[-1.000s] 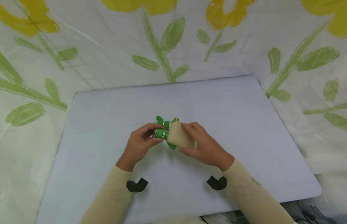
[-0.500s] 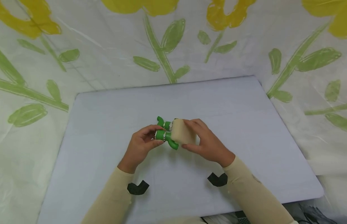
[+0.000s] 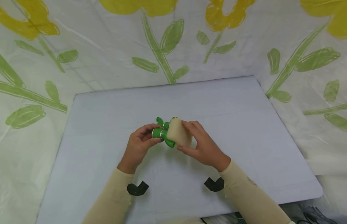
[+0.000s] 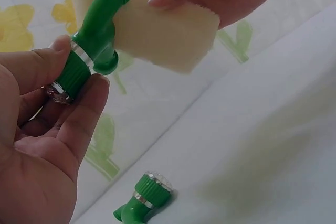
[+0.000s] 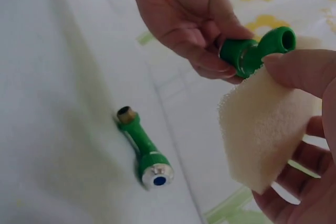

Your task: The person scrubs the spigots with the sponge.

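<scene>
My left hand (image 3: 138,143) pinches a green tap (image 4: 94,40) by its ribbed end, between thumb and fingers. The tap has a silver band and a curved spout. In my right hand (image 3: 202,144) is a cream sponge (image 5: 268,129), gripped with the thumb on one face and the fingers on the other. The sponge lies against the tap's body and overlaps part of it in the head view. A second green tap (image 5: 144,145), with a brass threaded end and a silver cap with a blue centre, lies on the table beyond the hands.
The white table (image 3: 232,105) stretches out around both hands. Behind it hangs a pale plastic sheet (image 3: 106,56) painted with yellow flowers and green leaves. Dark cables (image 3: 310,213) lie below the table's front right edge.
The sponge in my right hand has shifted a little right along the tap and then back left. The left hand keeps its grip, with the tap turning slightly.
</scene>
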Tool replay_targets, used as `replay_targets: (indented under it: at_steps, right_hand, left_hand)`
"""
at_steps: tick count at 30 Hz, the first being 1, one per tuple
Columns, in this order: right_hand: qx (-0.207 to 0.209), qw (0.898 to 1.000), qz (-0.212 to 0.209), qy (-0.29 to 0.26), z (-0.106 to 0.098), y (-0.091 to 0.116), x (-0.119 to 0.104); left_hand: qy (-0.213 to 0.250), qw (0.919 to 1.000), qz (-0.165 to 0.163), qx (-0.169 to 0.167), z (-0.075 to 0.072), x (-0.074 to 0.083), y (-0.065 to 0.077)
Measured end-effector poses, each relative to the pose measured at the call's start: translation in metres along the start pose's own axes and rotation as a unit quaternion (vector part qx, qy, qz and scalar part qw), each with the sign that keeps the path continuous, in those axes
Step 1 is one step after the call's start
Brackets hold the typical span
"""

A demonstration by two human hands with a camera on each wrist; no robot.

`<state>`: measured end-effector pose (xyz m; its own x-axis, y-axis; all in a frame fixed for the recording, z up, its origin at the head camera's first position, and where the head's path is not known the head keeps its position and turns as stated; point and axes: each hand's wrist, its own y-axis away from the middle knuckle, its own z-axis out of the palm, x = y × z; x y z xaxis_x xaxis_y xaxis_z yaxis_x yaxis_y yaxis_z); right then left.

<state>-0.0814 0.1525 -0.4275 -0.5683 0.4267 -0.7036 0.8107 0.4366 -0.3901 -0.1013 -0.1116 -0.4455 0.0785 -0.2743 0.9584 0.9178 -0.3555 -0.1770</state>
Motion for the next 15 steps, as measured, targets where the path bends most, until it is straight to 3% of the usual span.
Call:
replay_targets:
  at_steps: [3,8,11,15]
  right_hand:
    - [0.022,1.0,0.009,0.005,-0.001,-0.002,0.004]
    - [0.055,0.996,0.069,0.011,-0.001,-0.006,0.014]
    - [0.042,0.995,0.088,-0.011,0.001,-0.005,0.014]
    - [-0.005,0.997,0.065,-0.048,0.005,-0.002,0.006]
  left_hand:
    - [0.023,0.9997,0.004,-0.009,0.003,-0.001,-0.001]
    - [0.028,0.9995,0.008,-0.016,0.005,-0.001,0.002]
    - [0.027,0.9996,0.007,-0.012,0.004,-0.002,0.003]
    - [0.058,0.9983,0.009,0.004,0.002,-0.004,0.002]
